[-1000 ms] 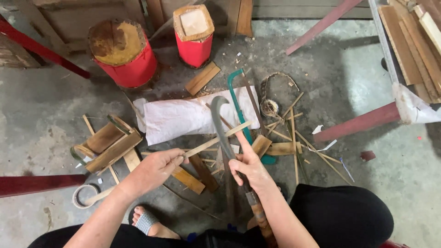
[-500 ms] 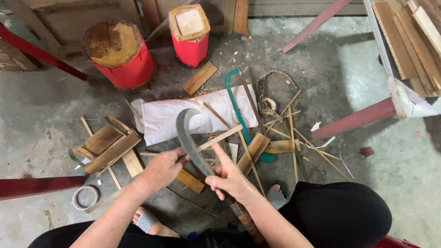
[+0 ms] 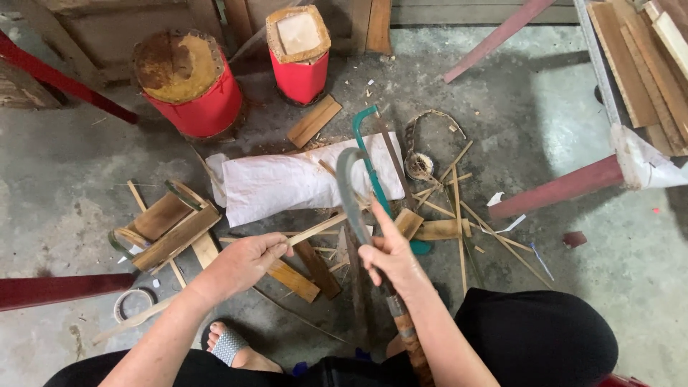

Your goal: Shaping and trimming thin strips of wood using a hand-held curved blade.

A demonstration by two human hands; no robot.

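Observation:
My left hand (image 3: 244,261) grips one end of a thin bamboo strip (image 3: 319,228) that points up and to the right. My right hand (image 3: 390,259) is wrapped around the handle of a curved billhook knife (image 3: 349,190); its hooked blade rises above the strip's far end, with my index finger stretched along the blade. A white sack (image 3: 294,183) lies on the concrete floor just beyond both hands. My foot in a sandal (image 3: 228,346) shows below the left forearm.
Two red drums (image 3: 190,82) (image 3: 299,46) stand at the back. A green-framed hacksaw (image 3: 373,158), a coil of bamboo strip (image 3: 423,140), split bamboo pieces (image 3: 168,226) and slivers litter the floor. Red bench legs (image 3: 555,190) and stacked boards (image 3: 645,64) are at right. A tape roll (image 3: 132,304) lies at left.
The knife blade swung left toward my left hand half a second ago, then back to the right and upright. My left hand stayed on the strip.

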